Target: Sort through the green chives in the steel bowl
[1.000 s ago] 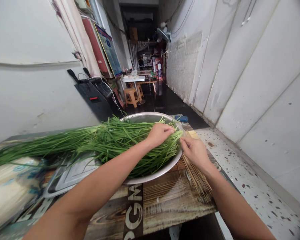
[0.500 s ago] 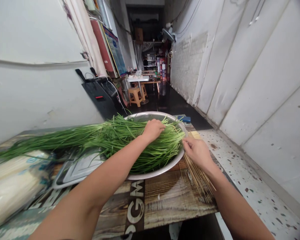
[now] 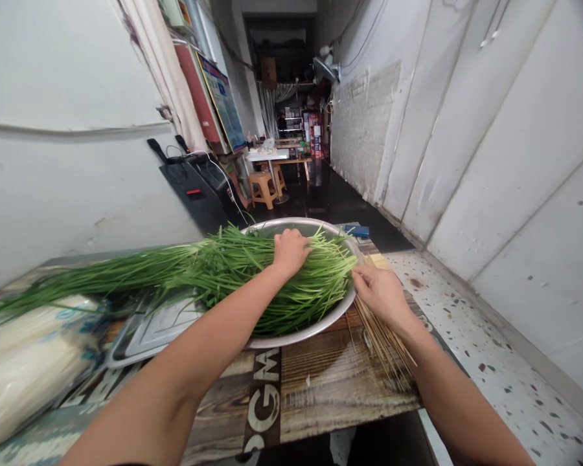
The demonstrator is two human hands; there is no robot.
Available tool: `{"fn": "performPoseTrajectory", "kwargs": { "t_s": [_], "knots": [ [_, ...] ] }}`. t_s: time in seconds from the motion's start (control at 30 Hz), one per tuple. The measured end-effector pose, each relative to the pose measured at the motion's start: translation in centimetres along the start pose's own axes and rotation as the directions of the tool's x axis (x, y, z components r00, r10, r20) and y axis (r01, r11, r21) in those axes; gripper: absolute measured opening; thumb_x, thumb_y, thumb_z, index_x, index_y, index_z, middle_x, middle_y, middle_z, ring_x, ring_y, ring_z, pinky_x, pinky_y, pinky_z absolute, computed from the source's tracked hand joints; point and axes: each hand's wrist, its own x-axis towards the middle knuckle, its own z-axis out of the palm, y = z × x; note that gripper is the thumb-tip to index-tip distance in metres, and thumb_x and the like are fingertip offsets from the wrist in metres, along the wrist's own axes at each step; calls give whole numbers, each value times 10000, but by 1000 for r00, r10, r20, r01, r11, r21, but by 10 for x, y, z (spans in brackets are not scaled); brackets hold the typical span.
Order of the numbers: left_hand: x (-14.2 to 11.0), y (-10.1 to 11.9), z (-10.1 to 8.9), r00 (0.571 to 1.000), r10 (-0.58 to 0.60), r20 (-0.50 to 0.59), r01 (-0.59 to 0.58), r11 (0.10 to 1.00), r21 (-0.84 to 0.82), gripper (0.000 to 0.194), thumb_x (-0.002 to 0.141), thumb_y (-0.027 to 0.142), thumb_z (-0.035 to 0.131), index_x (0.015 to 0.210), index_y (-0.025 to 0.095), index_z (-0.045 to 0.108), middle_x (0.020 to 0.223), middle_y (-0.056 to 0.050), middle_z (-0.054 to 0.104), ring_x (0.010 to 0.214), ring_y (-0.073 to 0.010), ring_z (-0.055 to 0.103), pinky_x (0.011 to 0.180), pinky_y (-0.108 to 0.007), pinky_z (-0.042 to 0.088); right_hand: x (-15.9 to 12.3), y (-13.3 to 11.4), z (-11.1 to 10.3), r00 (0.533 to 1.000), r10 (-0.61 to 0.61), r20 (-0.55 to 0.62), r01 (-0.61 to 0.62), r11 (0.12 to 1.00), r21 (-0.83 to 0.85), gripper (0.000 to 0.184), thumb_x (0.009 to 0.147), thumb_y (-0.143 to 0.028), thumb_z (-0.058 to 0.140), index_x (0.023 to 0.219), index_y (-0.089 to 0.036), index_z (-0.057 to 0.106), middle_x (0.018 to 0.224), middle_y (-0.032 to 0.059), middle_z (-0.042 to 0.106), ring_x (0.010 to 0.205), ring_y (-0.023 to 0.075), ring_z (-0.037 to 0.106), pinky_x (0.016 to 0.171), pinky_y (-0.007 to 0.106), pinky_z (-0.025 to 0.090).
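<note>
On the wooden table [image 3: 320, 382]: a wide metal bowl [image 3: 315, 329] is sitting at the far right end, heaped with long green chives [image 3: 233, 268].
Chives: the bundle is lying across the bowl, cut ends pointing right toward the rim, leafy tips trailing far off to the left over the tabletop.
Left hand [image 3: 290, 250]: it is resting on top of the chive pile near the bowl's far side, fingers curled down into the stalks; it is gripping or pressing a clump, though how much it is enclosing cannot be told.
Right hand [image 3: 379, 292]: it is sitting just outside the bowl's right rim, thumb and fingers pinching at the cut ends of the chives where they are reaching the edge.
Bamboo skewers [image 3: 381, 340]: a loose sheaf is lying on the table right of the bowl, partly under the right wrist, fanning toward the near edge.
Metal tray [image 3: 150, 330]: it is lying flat left of the bowl, partly under the chive leaves.
White sack [image 3: 24, 366]: it is filling the near left corner of the table.
Beyond the table: a narrow corridor is running back to a small table [image 3: 267, 154] and an orange stool [image 3: 263, 187].
</note>
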Motion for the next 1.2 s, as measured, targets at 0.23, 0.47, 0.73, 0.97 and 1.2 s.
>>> {"fn": "performPoseTrajectory", "kwargs": {
  "t_s": [0.23,0.47,0.73,0.97,1.2],
  "knots": [
    [3,13,-13,1000,26,2,-23,928,-372,219,829,244,494,842,184,703,842,-39,700,819,-176,595,773,-281,411,0,0,2,1000,-5,-31,6,999,33,277,853,-275,428,851,-225,701,796,21,724,707,169,637,596,235,348],
    [1,32,-13,996,16,93,43,797,-603,246,789,221,512,913,146,711,741,-21,705,695,-149,618,725,-247,459,-1,-1,2,998,-23,-64,28,996,81,276,848,-256,432,848,-226,706,801,18,727,686,160,632,595,229,358],
    [6,25,-5,988,-91,121,150,726,-671,310,796,232,499,1013,137,698,696,-15,696,629,-122,593,690,-234,469,-2,0,2,998,-28,-57,31,997,64,287,850,-263,426,845,-223,711,752,19,722,631,149,611,563,227,334],
    [3,25,-5,991,-69,113,128,722,-679,298,780,226,522,999,143,705,705,-21,702,632,-130,599,676,-242,472,-1,-1,2,998,-13,-65,16,998,53,288,851,-273,427,858,-226,712,728,15,715,616,151,606,561,230,330],
    [2,28,-10,989,-77,130,145,723,-675,287,768,204,541,994,147,709,704,-24,704,649,-134,621,704,-248,482,-1,-3,-1,999,-1,-42,2,1000,31,287,853,-277,424,811,-227,703,687,10,699,592,147,586,556,232,315]
  ]
}}
